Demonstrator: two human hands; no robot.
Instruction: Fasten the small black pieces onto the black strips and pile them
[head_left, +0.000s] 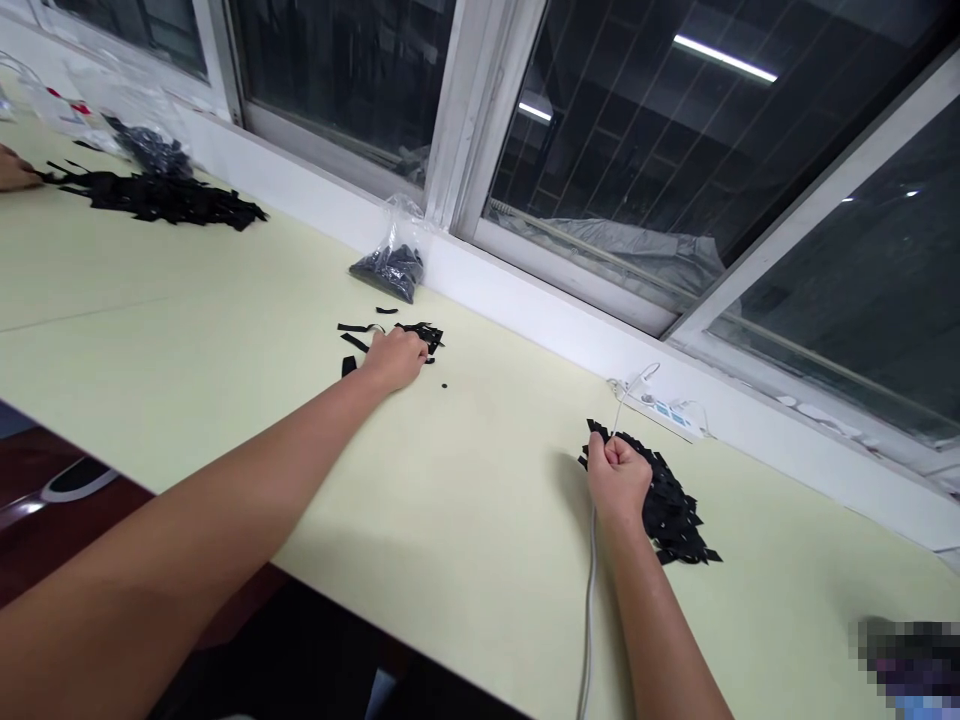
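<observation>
My left hand point(395, 358) reaches into a small scatter of short black fabric-like strips point(421, 335), fingers curled down over them. Its fingertips are hidden, so what it pinches does not show. To the right, my right hand point(619, 475) is closed like a fist above the left side of a larger heap of black strips point(671, 510). Nothing can be made out inside its fingers. A white cable point(591, 600) runs beneath or behind this hand; whether the hand touches it I cannot tell.
A clear plastic bag point(391, 262) of black pieces stands against the window wall. A white power strip point(660, 408) lies behind the right heap. At far left, another person's hand point(15, 170) is at a long black strip pile point(172, 198). The table's front edge runs below my arms.
</observation>
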